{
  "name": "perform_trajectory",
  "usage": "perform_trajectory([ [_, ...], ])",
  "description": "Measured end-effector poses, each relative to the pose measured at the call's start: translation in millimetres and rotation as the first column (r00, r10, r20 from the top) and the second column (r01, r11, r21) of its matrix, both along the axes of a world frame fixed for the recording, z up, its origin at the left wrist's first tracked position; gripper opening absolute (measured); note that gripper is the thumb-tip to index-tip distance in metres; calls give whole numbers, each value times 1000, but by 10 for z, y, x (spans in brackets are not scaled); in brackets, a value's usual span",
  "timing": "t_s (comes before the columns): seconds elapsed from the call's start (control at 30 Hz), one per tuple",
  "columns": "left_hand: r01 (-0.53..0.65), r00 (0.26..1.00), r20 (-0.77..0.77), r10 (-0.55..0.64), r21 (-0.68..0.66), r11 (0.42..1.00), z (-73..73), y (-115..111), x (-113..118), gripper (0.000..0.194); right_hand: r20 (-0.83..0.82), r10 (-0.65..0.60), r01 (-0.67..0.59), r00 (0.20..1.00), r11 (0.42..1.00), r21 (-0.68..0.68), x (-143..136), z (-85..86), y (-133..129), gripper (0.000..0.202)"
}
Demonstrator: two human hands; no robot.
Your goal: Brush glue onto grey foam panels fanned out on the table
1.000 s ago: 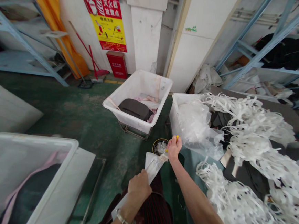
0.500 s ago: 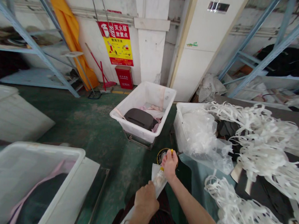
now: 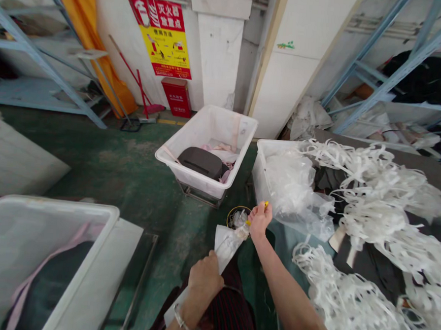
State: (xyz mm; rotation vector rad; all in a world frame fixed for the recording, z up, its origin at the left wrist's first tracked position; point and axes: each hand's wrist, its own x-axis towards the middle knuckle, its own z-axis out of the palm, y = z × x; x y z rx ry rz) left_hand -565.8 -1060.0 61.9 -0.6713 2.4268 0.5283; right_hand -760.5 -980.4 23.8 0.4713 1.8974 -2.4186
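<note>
My left hand (image 3: 204,280), a bracelet on its wrist, is closed round a long white strip (image 3: 226,245) that runs from my lap up toward the right hand. Closed fingers of my right hand (image 3: 260,220) grip a small tool with yellow parts (image 3: 266,205), mostly hidden, at the strip's far end, where whitish material is bunched. Just beyond lies a round yellow-rimmed container (image 3: 238,217) with clear scraps in it, partly behind the hand.
A white bin (image 3: 246,131) with a dark lid-like object and pink cloth stands ahead. To the right, tangled white straps (image 3: 370,299) and a plastic bag (image 3: 291,186) cover a table. Another white bin (image 3: 113,217) is at left.
The right hand has moved slightly right and up relative to the strip, whose far end shows wider and flatter. The view has tilted down a little, showing more of the yellow-rimmed container.
</note>
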Motion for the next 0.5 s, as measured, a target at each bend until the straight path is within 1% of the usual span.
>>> perform_trajectory([
  [0.03,-25,1000,11,25,13,1000,-12,-30,-4,41,42,-25,28,999,995,-91,-34,11,10,32],
  [0.1,-85,996,31,84,60,995,-17,-111,-18,38,157,-46,82,986,969,-231,-64,38,26,30],
  [0.2,-167,986,40,163,155,974,25,-246,-42,44,315,19,101,949,926,-363,-50,96,69,32],
  [0.27,-225,974,15,226,211,951,71,-318,-62,53,348,84,63,934,918,-391,-27,147,101,33],
  [0.33,-277,957,-16,291,255,926,118,-366,-88,58,376,147,29,915,905,-425,-5,201,119,34],
  [0.5,-339,923,-78,378,301,891,207,-403,-159,60,415,265,-34,871,873,-487,51,310,106,38],
])
